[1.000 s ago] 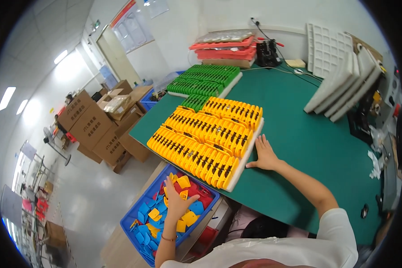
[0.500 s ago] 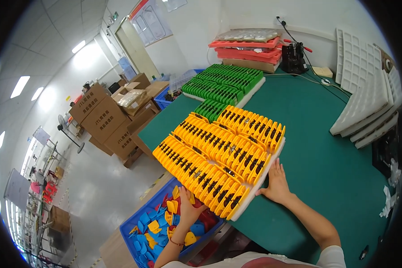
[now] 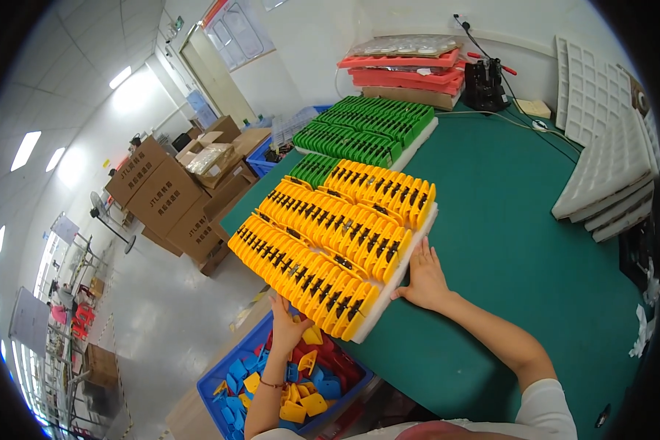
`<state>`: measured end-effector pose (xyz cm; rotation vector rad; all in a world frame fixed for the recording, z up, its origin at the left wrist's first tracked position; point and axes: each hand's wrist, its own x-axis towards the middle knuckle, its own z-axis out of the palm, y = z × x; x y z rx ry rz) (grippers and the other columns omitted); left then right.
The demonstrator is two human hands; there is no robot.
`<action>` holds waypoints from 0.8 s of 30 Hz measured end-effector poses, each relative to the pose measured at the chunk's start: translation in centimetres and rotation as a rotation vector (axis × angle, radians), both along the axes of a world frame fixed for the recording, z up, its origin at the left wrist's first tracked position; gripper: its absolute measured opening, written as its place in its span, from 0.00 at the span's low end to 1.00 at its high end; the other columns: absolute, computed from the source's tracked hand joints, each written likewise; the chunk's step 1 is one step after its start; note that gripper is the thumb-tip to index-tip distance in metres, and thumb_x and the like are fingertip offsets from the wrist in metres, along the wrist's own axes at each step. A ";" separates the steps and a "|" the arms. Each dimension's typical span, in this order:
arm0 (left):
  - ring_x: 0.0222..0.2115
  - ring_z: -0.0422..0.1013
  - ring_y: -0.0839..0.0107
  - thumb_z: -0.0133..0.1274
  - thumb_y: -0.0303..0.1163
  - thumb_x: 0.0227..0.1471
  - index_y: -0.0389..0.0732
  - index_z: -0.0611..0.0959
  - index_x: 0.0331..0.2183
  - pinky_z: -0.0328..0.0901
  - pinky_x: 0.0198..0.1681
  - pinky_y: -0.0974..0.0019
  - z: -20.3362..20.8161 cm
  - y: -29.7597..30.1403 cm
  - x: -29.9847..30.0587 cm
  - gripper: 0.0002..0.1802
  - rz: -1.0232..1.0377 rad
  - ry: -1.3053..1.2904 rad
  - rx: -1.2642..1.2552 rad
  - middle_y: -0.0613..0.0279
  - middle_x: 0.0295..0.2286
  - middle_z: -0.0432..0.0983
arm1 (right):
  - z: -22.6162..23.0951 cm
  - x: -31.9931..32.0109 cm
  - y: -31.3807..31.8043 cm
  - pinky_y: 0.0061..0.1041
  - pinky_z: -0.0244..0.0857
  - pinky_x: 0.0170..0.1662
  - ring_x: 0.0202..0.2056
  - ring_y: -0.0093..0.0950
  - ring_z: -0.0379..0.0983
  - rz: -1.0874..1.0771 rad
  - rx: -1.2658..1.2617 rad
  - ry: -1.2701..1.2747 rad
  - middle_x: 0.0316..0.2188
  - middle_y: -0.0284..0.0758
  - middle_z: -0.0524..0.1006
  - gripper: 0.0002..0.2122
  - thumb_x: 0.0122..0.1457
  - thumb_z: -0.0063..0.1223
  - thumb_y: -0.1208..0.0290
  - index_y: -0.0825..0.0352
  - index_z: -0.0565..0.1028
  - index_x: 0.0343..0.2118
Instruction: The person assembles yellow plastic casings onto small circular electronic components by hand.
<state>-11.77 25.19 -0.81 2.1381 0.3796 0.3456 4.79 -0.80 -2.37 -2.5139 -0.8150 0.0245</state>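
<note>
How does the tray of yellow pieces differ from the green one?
The yellow tray holds mostly yellow pieces; the green tray, green ones.
The yellow tray is nearer, the green tray farther back.
The left hand and right hand are at the yellow tray; neither is at the green tray.
Both carry close-packed rows on whitish bases.

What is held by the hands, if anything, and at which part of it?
The tray, apparently: right hand at its right edge, left hand at its near edge. How firmly, I cannot tell.
</note>
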 end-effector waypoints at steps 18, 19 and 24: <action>0.46 0.62 0.67 0.60 0.28 0.36 0.37 0.57 0.52 0.36 0.58 0.61 -5.6 3.3 0.7 0.42 0.016 -0.138 -0.041 0.58 0.42 0.68 | -0.7 -0.7 0.6 0.45 0.27 0.59 0.60 0.47 0.34 -0.029 -0.057 0.041 0.54 0.59 0.47 0.53 0.35 0.59 0.46 0.87 0.46 0.51; 0.46 0.62 0.67 0.60 0.28 0.36 0.37 0.57 0.52 0.38 0.58 0.63 -5.7 3.5 0.8 0.42 0.021 -0.125 -0.003 0.58 0.43 0.68 | -1.0 -0.5 0.9 0.46 0.25 0.59 0.60 0.45 0.34 -0.037 -0.088 0.027 0.55 0.56 0.47 0.52 0.37 0.57 0.44 0.85 0.46 0.52; 0.53 0.54 0.64 0.60 0.24 0.34 0.37 0.53 0.54 0.46 0.55 0.66 -4.6 2.9 1.0 0.46 0.037 -0.072 -0.085 0.56 0.49 0.60 | -1.6 0.0 0.9 0.43 0.26 0.59 0.60 0.45 0.33 -0.013 -0.026 -0.013 0.56 0.56 0.47 0.52 0.37 0.56 0.44 0.85 0.46 0.53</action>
